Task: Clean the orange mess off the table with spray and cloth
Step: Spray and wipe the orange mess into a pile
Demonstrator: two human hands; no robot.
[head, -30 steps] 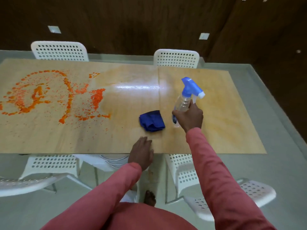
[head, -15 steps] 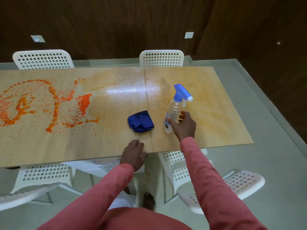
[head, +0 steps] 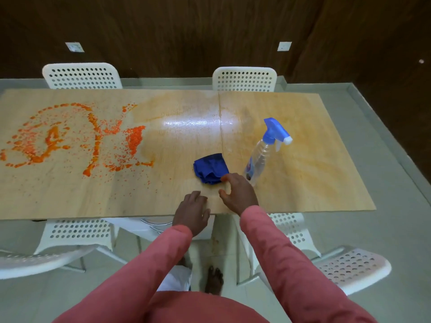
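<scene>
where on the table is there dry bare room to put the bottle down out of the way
Right of the bottle the table is bare to its right edge, though faintly orange-smeared. The far middle strip beyond the cloth is also free. The near middle is crowded: cloth, right hand and left hand sit close together. The left end holds the orange mess.

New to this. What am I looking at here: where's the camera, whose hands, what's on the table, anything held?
No machine: a person wears one wide-angle camera on the head, looking down at their own arms in pink sleeves. The left hand rests flat on the wooden table near its edge. The right hand, fingers spread, reaches to the blue cloth and holds nothing yet. The spray bottle stands free beside it. The orange mess covers the table's left part. White chairs surround it.
</scene>
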